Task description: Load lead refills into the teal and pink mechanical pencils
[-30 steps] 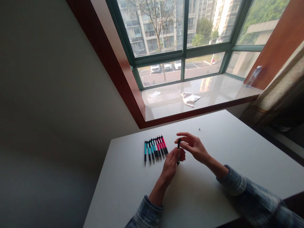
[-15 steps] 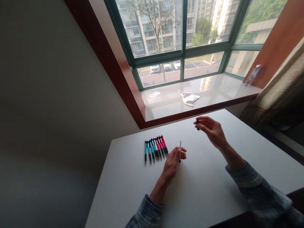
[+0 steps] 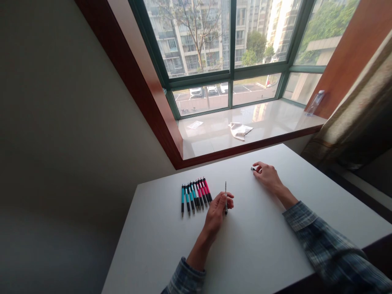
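Left hand (image 3: 216, 214) at lower centre, fingers closed around one slim pen (image 3: 226, 190) standing upright; right hand (image 3: 268, 176) near the white table's (image 3: 275, 232) far edge, fingertips pinching one small dark pen part (image 3: 253, 168). Just left of the left hand, a tight row of about nine pens (image 3: 196, 198), well inside the table's left edge.

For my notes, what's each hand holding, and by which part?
Left hand grips a pen around its middle; right hand pinches a small dark piece at one end.

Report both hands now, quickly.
Left hand: closed, holding a thin pen part upright.
Right hand: closed, pinching a small dark pen part at the tabletop.
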